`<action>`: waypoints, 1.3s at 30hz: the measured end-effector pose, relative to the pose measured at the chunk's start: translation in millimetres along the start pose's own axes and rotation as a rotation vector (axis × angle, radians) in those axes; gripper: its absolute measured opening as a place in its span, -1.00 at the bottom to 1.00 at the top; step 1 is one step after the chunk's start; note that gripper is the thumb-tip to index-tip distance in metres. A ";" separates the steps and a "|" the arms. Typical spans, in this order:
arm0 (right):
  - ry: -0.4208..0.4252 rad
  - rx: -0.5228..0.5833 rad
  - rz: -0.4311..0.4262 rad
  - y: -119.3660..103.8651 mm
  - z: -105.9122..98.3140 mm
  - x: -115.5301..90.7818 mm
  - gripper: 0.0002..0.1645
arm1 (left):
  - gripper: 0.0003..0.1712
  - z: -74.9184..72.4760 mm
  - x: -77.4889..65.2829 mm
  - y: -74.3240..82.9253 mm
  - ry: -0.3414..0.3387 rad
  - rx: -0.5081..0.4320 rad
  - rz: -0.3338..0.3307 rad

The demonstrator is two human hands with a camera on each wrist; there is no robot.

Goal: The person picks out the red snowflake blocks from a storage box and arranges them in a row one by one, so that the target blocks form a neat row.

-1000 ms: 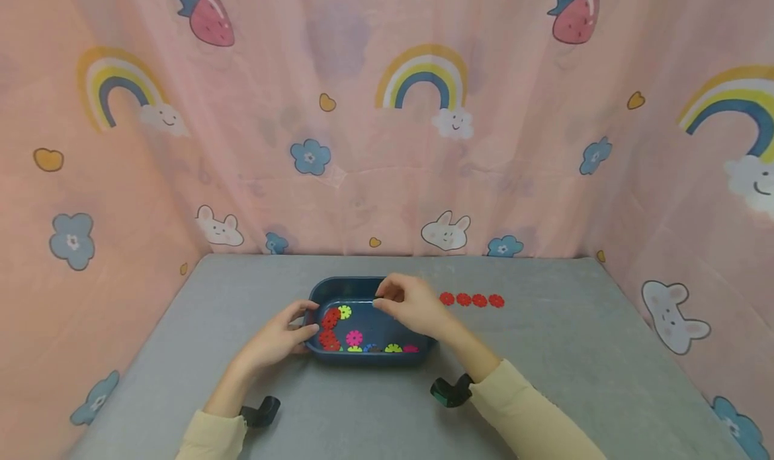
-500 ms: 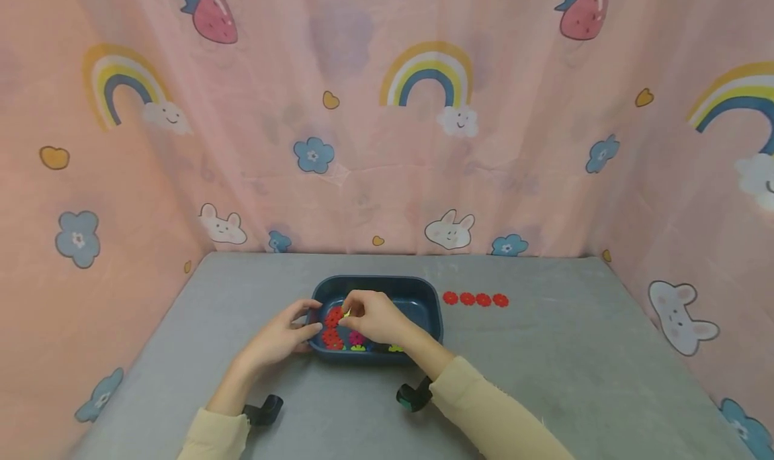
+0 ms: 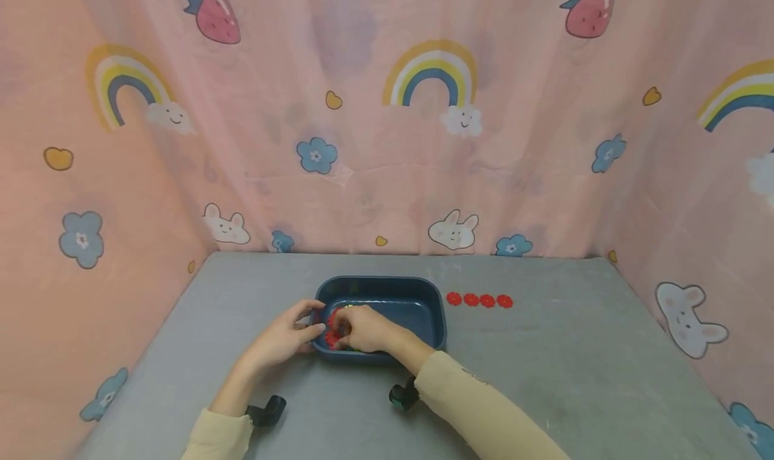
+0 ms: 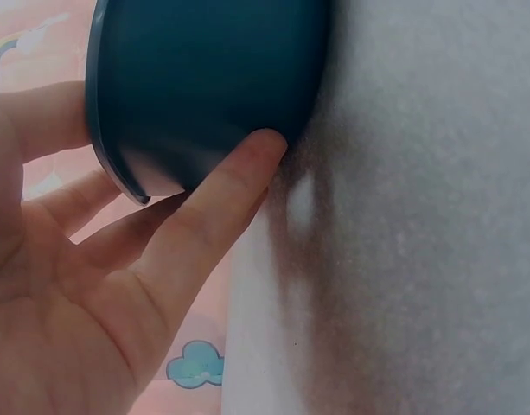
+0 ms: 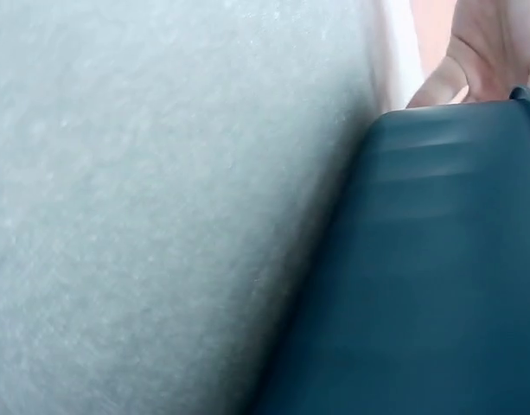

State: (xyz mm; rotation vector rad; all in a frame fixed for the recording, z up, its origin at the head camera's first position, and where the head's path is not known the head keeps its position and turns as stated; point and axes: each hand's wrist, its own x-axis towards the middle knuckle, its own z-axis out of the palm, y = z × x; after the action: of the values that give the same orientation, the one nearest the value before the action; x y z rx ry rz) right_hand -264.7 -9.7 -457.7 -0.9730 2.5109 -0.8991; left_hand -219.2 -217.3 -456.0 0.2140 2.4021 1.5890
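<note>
A dark blue rectangular basin (image 3: 423,295) stands on the grey table. My left hand (image 3: 289,332) grips its left end; in the left wrist view, fingers reach over the rim while another finger presses the outer wall (image 4: 204,78). My right hand (image 3: 365,329) is down inside the basin at its left part, thumb and fingers bent at red flower-shaped plastic discs (image 3: 332,340). Whether it pinches one I cannot tell. It covers most of the discs there. The right wrist view has only the basin's outer side (image 5: 437,259) and part of my left hand (image 5: 489,52).
Several red flower-shaped discs (image 3: 479,300) lie in a straight row on the table, right of the basin. A pink patterned curtain (image 3: 363,178) hangs behind and at both sides of the table (image 3: 562,352).
My right hand has moved left and down, from over the basin's right part into the discs at its left end. The left hand keeps its grip on the basin.
</note>
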 end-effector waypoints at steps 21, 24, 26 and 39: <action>0.038 0.053 0.030 8.2 -4.9 -7.2 -0.80 | -0.48 6.9 3.5 -1.6 0.021 -0.017 -0.017; 0.056 0.100 0.053 10.1 -10.8 -12.8 -0.80 | -0.47 7.6 3.9 -1.9 0.028 -0.026 -0.024; 0.075 0.120 0.058 11.6 -16.4 -17.6 -0.78 | -0.47 7.9 4.3 -2.1 0.028 -0.027 -0.027; 0.193 0.248 0.057 22.0 -52.3 -55.2 -0.77 | -0.44 4.7 2.2 -1.3 0.045 -0.010 -0.045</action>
State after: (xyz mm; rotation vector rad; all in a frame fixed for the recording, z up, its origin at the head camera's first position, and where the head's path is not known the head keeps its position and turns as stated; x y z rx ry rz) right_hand -260.5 64.2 -429.5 -0.7639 2.4868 -1.3046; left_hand -219.9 -213.1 -459.2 0.1237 2.4143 1.6017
